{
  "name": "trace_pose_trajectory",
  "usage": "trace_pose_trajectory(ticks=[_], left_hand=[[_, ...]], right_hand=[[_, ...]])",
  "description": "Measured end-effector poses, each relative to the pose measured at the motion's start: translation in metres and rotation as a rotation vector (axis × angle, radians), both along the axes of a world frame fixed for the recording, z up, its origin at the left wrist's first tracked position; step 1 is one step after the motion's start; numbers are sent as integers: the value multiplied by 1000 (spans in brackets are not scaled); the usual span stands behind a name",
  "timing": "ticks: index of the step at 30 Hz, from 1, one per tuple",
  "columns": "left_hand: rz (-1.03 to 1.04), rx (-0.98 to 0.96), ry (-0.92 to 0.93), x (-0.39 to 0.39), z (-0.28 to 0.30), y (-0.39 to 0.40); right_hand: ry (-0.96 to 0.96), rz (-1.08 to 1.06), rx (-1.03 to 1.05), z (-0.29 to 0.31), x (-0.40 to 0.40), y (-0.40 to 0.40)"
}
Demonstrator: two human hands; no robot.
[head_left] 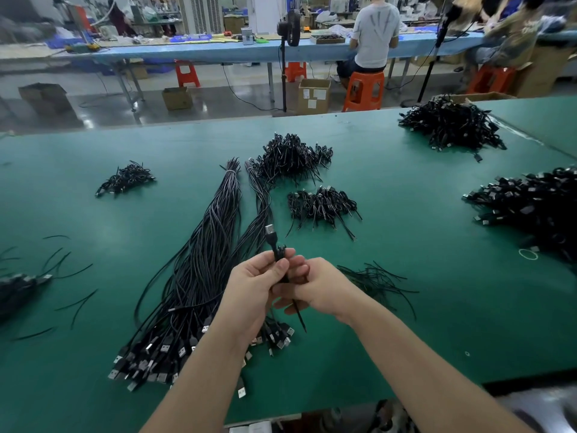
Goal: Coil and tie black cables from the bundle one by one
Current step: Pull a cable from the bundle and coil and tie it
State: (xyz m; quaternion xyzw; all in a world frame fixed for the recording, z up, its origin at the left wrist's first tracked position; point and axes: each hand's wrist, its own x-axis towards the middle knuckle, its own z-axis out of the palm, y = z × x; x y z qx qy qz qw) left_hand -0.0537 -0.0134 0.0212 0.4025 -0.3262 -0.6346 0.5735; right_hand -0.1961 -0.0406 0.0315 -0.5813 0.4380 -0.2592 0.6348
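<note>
Left hand grips the coiled cable just above the bundle; right hand pinches the tie tail (plug up). Best twist snug, coil held flat.

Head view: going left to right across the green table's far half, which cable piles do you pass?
Small pile → tied long bundle → big tangled pile → far pile near the boxes → large pile at the right edge.

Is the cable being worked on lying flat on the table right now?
No, both hands, left and right, hold the coiled cable up above the green table.
</note>
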Motion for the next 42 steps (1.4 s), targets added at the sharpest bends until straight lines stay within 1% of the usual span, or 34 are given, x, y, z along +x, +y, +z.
trace_pose_trajectory(ticks=[3,8,11,14,18,20,23,25,27,28,30,32,35,37,39,42], left_hand=[[10,10,-89,1,3,-1],[9,22,-144,4,6,-3],[29,16,-192,3,4,-1],[68,17,-256,1,2,-1],[80,22,-283,-2,1,-2],[114,-6,-377,1,-1,-3],[145,-33,-515,9,-5,-7],[117,-56,-626,10,-10,-9],[170,-71,-801,8,-15,-12],[218,-65,-847,8,-17,-13],[284,-38,-866,8,-19,-15],[236,-22,-885,9,-22,-17],[86,-45,-972,10,-24,-21],[86,-58,-1002,12,-26,-24],[92,-52,-1000,16,-28,-28],[40,-27,-1007,20,-30,-35]], right_hand=[[3,-30,3,-2,4,1],[38,-27,-9,-5,8,2],[72,-29,-24,-8,10,2],[67,-31,-15,-12,11,2],[117,-80,-86,-14,12,1],[230,-98,-168,-13,9,-2],[393,-51,-244,-13,6,-3],[448,-14,-239,-17,9,-2],[474,-6,-230,-21,11,-1],[466,-18,-210,-22,11,0],[427,-48,-154,-22,10,0],[443,-42,-141,-20,8,2],[559,13,-236,-22,10,2],[594,44,-282,-26,11,2],[510,57,-257,-32,11,3],[204,-26,-58,-47,14,6]])
